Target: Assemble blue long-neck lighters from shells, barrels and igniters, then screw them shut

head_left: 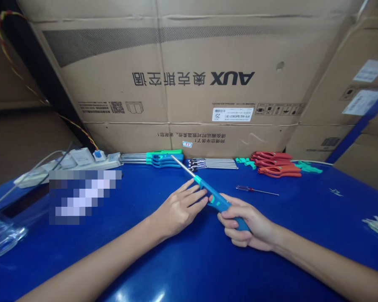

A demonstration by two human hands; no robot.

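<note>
A blue long-necked gas lighter (222, 203) with a green collar and a metal tube slants up to the left above the table. My right hand (247, 222) is wrapped round its handle, the thumb lying on top. At the trigger opening and the green collar, the fingertips of my left hand (182, 205) rest against the lighter, closed on its front part. Part of that grip is hidden. Behind the tube lie several lighters (166, 160) with blue and green bodies, and several metal tubes (220, 163) with wires.
Several red lighter bodies (275, 164) lie at the back right, beside small green parts (308, 167). A screwdriver (256, 190) rests in front of them. At the left are a power strip (113, 160) and a clear plastic container (6, 239). A large cardboard sheet (189, 50) stands behind.
</note>
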